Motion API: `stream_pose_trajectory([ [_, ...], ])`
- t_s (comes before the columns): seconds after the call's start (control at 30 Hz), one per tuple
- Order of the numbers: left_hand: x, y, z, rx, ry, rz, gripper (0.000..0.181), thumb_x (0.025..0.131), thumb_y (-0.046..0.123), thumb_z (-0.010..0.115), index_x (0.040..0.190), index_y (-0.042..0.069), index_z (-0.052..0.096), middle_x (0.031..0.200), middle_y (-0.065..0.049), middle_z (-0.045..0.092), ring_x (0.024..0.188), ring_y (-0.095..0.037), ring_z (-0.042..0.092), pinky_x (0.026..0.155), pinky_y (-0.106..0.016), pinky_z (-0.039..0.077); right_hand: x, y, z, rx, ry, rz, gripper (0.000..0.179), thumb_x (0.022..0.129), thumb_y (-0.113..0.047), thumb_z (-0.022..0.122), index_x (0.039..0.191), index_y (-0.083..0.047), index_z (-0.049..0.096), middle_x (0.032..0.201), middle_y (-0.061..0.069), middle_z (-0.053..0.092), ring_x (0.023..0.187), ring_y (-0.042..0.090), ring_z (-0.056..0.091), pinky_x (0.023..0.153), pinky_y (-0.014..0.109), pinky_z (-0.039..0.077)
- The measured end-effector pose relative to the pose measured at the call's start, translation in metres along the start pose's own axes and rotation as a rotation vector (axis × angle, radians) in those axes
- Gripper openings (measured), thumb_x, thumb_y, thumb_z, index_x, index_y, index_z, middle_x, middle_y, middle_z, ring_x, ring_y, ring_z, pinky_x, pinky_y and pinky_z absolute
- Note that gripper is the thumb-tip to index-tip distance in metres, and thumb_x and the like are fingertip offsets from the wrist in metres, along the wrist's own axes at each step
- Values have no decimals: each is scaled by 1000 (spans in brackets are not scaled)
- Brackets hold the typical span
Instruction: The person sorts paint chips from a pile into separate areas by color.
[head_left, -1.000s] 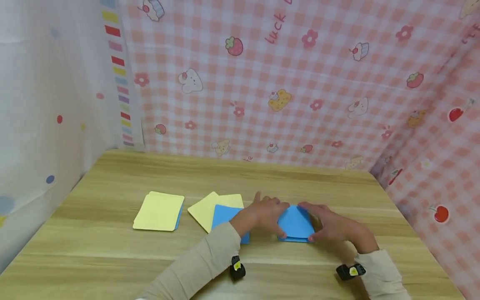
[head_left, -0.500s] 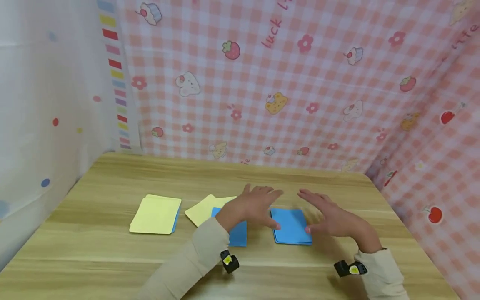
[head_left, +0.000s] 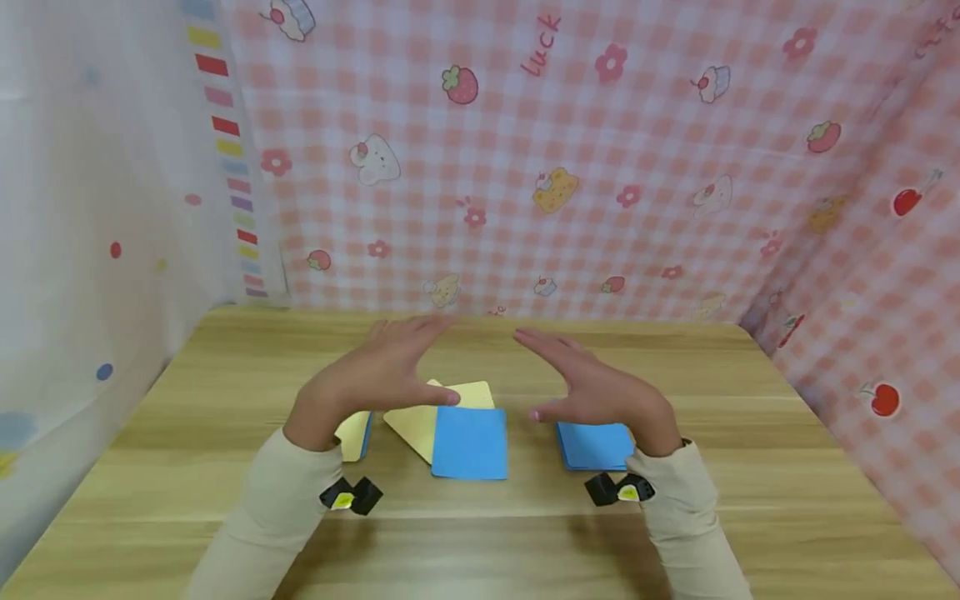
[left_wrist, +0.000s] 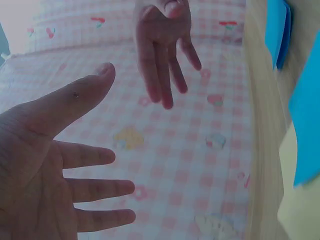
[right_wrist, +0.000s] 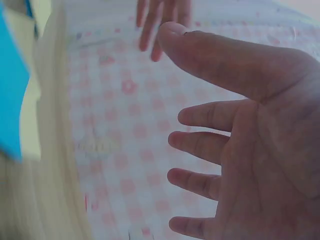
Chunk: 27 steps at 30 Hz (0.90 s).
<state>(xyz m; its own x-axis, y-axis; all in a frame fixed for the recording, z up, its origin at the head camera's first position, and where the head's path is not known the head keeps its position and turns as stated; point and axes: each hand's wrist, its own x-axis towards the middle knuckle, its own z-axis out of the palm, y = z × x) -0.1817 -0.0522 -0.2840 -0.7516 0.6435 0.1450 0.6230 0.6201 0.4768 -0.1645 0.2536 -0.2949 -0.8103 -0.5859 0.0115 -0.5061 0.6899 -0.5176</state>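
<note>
Both hands hover over the middle of the table, palms facing each other. My left hand (head_left: pixel 378 371) has its fingers straight and thumb spread, holding nothing; its thumb overlaps the middle group of cards in the head view. Across from it, my right hand (head_left: pixel 592 383) is likewise spread and bare. Between and below them lies a square blue card (head_left: pixel 470 444), partly covering yellow cards (head_left: pixel 408 423) fanned at angles. A neat blue stack (head_left: pixel 596 447) sits under the right hand and wrist. Mostly hidden behind the left wrist is a yellow stack (head_left: pixel 351 437) with a blue edge showing.
The wooden table (head_left: pixel 480 542) meets a pink checked cloth (head_left: pixel 480 167) hanging at the back and right. A white dotted cloth (head_left: pixel 90 208) hangs at the left. Each wrist carries a small black camera (head_left: pixel 352 496).
The hands squared the blue stack at right, then let go of it. Both have lifted and moved left, the left hand farther, so the middle blue card is now uncovered.
</note>
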Motion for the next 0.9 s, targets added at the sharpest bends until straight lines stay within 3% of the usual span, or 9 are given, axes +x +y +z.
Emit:
stream_pose_trajectory([
  [0.17,-8,-9,-11,46,25,-15,95,85,45,80,160,12,31,160,-9,38,148,-32,33,114,-69,15,9,-14,-4,-1,26,-15,96,88,-34,80,163,-20,21,168,4,21,150,35,19,114,63,29],
  [0.33,-2,-10,-4,113,-11,28,94,84,48,79,155,3,37,157,-15,42,145,-34,37,111,-65,24,7,-12,-4,-7,43,28,95,89,-31,79,163,-16,21,168,6,20,151,36,17,114,63,27],
  [0.5,3,-16,19,116,-140,35,93,85,49,78,155,4,37,158,-15,40,148,-36,32,114,-69,17,8,-4,12,-66,22,82,92,89,-30,79,161,-12,26,167,11,23,150,41,18,114,68,22],
  [0.63,-3,-27,45,74,-247,-20,95,84,49,80,157,8,35,161,-12,36,150,-35,26,115,-71,8,15,1,39,-120,-85,96,92,88,-33,81,160,-9,29,166,13,24,149,43,20,113,70,19],
  [0.73,-11,-36,63,89,-310,-56,97,82,49,81,157,9,36,162,-13,33,151,-38,24,115,-71,10,18,4,60,-152,-190,104,94,87,-38,81,160,-10,30,166,14,23,149,41,21,112,69,19],
  [0.9,-21,-42,80,122,-354,-106,99,80,50,82,158,10,35,164,-12,28,153,-36,20,117,-68,11,22,6,82,-208,-274,109,97,84,-46,81,160,-14,30,165,13,24,149,38,22,114,64,21],
])
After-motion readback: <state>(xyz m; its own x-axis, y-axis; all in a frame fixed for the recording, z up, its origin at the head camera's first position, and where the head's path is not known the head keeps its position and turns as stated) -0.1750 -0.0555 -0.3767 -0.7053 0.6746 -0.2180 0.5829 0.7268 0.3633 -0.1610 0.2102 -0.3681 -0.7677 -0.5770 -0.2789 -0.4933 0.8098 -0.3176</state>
